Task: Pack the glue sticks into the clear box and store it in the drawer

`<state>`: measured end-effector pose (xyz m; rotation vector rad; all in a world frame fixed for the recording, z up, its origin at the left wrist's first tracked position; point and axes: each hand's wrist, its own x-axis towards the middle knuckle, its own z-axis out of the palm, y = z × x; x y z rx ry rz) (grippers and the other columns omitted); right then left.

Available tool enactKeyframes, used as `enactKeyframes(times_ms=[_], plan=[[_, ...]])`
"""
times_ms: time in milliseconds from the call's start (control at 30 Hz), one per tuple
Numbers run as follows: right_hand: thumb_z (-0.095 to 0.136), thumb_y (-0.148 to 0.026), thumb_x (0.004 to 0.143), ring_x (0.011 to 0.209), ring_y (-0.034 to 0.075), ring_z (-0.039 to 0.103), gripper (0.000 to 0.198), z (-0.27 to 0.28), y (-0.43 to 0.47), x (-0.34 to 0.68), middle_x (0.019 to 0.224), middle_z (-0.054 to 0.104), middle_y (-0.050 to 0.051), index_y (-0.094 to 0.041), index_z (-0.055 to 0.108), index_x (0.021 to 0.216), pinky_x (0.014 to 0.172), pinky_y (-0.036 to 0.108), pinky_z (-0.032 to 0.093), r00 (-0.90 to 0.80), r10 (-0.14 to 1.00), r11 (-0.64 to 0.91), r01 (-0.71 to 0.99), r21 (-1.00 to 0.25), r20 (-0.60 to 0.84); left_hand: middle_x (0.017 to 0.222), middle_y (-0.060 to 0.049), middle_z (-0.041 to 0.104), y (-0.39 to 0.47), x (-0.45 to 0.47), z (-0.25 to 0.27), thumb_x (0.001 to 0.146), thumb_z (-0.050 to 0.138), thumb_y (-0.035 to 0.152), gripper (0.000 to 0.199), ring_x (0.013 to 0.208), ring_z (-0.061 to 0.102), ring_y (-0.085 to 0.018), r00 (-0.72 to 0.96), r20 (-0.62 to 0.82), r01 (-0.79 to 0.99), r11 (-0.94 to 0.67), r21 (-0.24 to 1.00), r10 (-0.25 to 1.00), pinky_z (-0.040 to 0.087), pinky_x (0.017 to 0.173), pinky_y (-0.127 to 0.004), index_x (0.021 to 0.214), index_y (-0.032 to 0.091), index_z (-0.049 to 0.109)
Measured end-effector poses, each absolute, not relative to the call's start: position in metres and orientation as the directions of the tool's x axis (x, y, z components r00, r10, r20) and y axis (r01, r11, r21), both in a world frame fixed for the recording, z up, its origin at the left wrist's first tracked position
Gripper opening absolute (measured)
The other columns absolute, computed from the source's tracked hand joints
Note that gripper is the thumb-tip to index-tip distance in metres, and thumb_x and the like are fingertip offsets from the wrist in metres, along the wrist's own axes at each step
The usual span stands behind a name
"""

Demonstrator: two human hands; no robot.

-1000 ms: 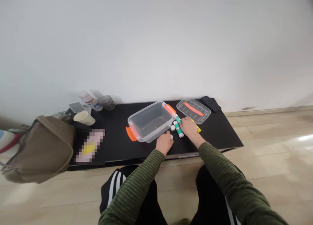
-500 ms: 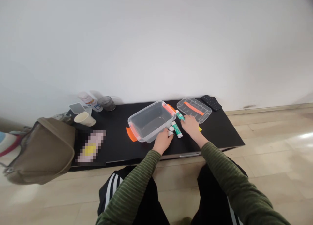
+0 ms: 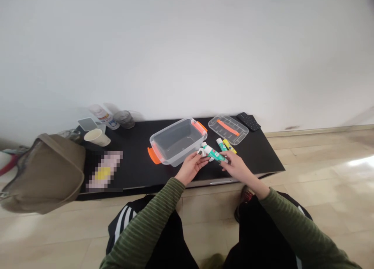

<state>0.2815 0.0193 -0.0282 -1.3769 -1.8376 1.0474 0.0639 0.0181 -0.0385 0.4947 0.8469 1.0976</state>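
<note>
My right hand (image 3: 233, 167) is closed on a green-and-white glue stick (image 3: 214, 153), its fingers gripping the near end. Just left of it, my left hand (image 3: 190, 167) is closed on a small white-capped stick (image 3: 200, 151), mostly covered by the fingers. Both sticks are close together by the right side of a clear plastic box (image 3: 172, 160) with orange latches. Another green glue stick (image 3: 221, 144) lies on the table beyond my right hand. A yellow glue stick (image 3: 230, 146) lies beside it.
The clear lid (image 3: 242, 137) with an orange handle lies on the black table (image 3: 137, 160), near a dark dotted case (image 3: 253, 122). To the left are a paper cup (image 3: 97, 137), a dark glass (image 3: 125, 119), a white bottle (image 3: 103, 116) and a brown bag (image 3: 48, 171).
One green glue stick has moved right, beside the yellow one, which is now uncovered. My right hand has come back toward me and taken hold of another green one.
</note>
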Motion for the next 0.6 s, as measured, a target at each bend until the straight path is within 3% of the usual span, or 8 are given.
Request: enactKeyframes(times_ms=[200,600], plan=[[0.061,-0.016,0.079,0.091,0.02,0.066,0.033,-0.018,0.015,0.288,0.103,0.069,0.007,-0.019,0.065,0.111,0.084,0.034,0.052,-0.336,0.918,0.379,0.585,-0.717,0.211,0.092,-0.008,0.075,0.013,0.066,-0.033,0.081,0.076,0.028,0.024,0.089,0.072,-0.017,0.205,-0.314,-0.578,0.374,0.725,0.927,0.054,0.096,-0.035,0.097,0.012,0.068],[0.058,-0.02,0.085,0.102,0.021,0.065,0.034,-0.006,0.016,0.289,0.119,0.068,0.008,-0.024,0.068,0.117,0.087,0.033,0.051,-0.341,0.914,0.388,0.59,-0.708,0.217,0.094,-0.007,0.073,0.017,0.064,-0.028,0.067,0.086,0.036,0.039,0.09,0.069,-0.018,0.204,-0.233,-0.413,0.299,0.86,0.951,0.053,0.096,-0.039,0.093,0.011,0.071]])
